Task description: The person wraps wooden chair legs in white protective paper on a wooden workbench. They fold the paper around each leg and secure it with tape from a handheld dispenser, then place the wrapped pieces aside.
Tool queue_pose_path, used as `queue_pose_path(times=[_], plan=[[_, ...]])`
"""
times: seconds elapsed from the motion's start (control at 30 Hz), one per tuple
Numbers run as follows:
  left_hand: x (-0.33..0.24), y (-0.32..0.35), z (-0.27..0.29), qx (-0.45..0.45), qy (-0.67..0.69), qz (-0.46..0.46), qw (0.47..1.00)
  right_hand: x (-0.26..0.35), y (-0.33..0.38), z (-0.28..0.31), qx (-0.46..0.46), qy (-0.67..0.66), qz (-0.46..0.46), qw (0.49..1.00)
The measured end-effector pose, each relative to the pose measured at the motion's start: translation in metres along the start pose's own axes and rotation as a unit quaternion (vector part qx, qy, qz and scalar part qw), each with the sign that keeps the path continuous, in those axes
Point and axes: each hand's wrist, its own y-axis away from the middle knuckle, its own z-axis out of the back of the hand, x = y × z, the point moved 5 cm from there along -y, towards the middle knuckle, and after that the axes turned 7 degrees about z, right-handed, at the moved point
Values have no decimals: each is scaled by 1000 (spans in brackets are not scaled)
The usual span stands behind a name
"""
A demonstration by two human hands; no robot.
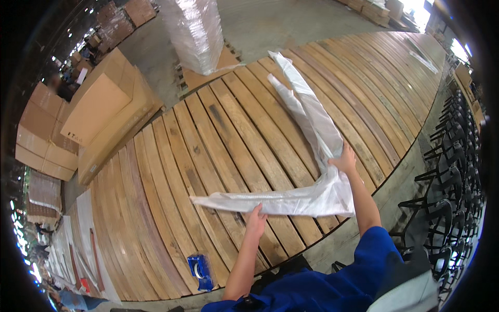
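Note:
An L-shaped bundle (312,200) in whitish, partly see-through wrapping lies on the slatted wooden table in front of me. One arm of it points left; the other runs up and away, splitting into two wrapped ends. What is inside cannot be made out. My left hand (255,222) grips the near edge of the left-pointing arm, its thumb against the wrap and its other fingers mostly hidden. Close to the bend, my right hand (345,159) is closed around the upper arm of the bundle. A blue tape dispenser (200,272) lies near the table's front edge, left of my left forearm.
The slatted wooden table (171,151) stretches far to both sides. Cardboard boxes (99,99) are stacked beyond it at the left. A film-wrapped stack (195,36) stands on a pallet behind. Black chair frames (442,208) crowd the right. Long strips (93,255) lie at the left end.

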Motion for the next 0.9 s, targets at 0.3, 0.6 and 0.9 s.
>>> queue_pose_path(times=[0.3,0.6,0.9], plan=[[40,95,83,3,-40,40,998,85,71,-85,-192,66,209,957],[-68,527,71,148,-291,-401,856,297,433,-210,355,-39,315,879],[7,830,72,226,-69,-668,706,399,531,-378,543,-201,102,809]])
